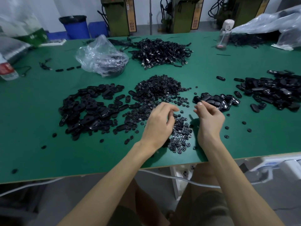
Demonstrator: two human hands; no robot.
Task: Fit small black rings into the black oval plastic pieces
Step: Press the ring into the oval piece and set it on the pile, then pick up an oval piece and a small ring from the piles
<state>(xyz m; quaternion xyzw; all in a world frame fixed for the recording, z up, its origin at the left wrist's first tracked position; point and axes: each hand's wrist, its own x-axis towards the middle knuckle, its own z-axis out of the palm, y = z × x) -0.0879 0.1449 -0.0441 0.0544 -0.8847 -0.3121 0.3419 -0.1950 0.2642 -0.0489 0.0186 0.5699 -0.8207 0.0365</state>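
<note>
Two hands hover at the near edge of the heap of small black rings [158, 90] on the green table [40, 128]. The left hand [160, 121] curls its fingers down over scattered rings, and the right hand [210, 116] is beside it with fingers bent; whether either pinches anything cannot be told. A pile of black oval pieces [86, 110] lies just left of the heap.

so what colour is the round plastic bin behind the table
The round plastic bin is blue; head view.
</note>
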